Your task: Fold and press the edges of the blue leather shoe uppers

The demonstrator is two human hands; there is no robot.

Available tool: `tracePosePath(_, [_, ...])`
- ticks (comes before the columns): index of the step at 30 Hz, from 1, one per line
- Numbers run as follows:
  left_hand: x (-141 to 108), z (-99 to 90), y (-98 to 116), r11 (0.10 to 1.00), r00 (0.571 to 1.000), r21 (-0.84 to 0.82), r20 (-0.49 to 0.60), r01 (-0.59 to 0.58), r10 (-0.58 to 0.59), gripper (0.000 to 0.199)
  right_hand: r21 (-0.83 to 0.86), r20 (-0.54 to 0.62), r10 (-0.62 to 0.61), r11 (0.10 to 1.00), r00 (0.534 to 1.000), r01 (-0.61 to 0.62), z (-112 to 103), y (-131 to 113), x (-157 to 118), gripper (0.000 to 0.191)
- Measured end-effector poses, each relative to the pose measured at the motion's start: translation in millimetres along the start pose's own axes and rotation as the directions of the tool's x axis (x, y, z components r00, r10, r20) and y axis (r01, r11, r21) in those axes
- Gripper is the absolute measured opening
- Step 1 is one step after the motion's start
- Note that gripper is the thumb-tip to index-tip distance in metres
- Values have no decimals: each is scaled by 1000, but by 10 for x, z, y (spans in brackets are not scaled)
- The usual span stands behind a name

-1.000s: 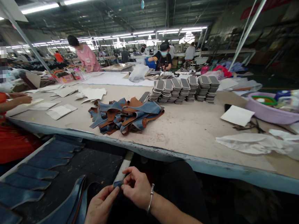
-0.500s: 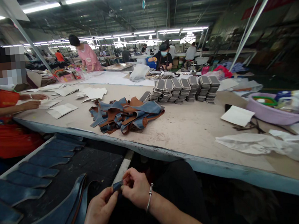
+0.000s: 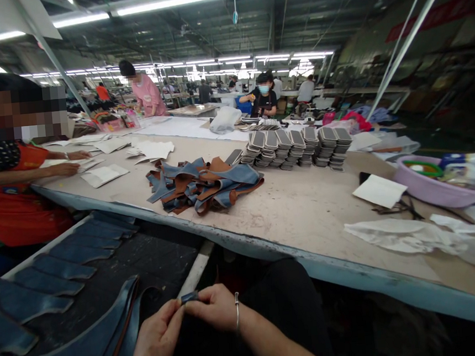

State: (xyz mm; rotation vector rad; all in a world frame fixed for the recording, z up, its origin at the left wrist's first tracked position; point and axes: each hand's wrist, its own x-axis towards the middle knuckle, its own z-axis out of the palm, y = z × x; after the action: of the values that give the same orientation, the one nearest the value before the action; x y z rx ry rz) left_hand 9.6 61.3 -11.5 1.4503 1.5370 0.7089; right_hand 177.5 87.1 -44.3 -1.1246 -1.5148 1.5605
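Observation:
A small dark blue piece [image 3: 189,297] is pinched between my two hands, low in the middle of the head view. My left hand [image 3: 159,330] holds its left end between thumb and fingers. On its right end, the thumb and fingers of my right hand [image 3: 216,307] are closed; a metal bracelet circles that wrist. Beside my left forearm, large curved blue leather pieces [image 3: 86,346] with brown undersides lie on a black board [image 3: 153,263]. More blue pieces [image 3: 50,274] overlap in a row along the board's left side.
Blue and brown leather pieces [image 3: 208,183] are heaped on the long table [image 3: 290,212]. Behind them stand stacks of grey pads [image 3: 297,145]. A purple basin [image 3: 450,190] and white sheeting [image 3: 404,235] are at right. A person in an orange apron [image 3: 20,213] works at left.
The fingers of my right hand have come down and closed lower around the small piece, which now lies more level. The view has shifted slightly, and the person at left leans further in.

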Motion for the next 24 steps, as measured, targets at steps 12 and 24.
tracePosePath(12, [-25,88,88,785,948,-533,138,315,-287,37,-242,-237,-277,945,931,220,-48,-163,-43,37])
tracePosePath(24, [124,393,-248,998,827,37,562,-52,23,19,534,-373,129,840,919,99,-199,-315,-1,27])
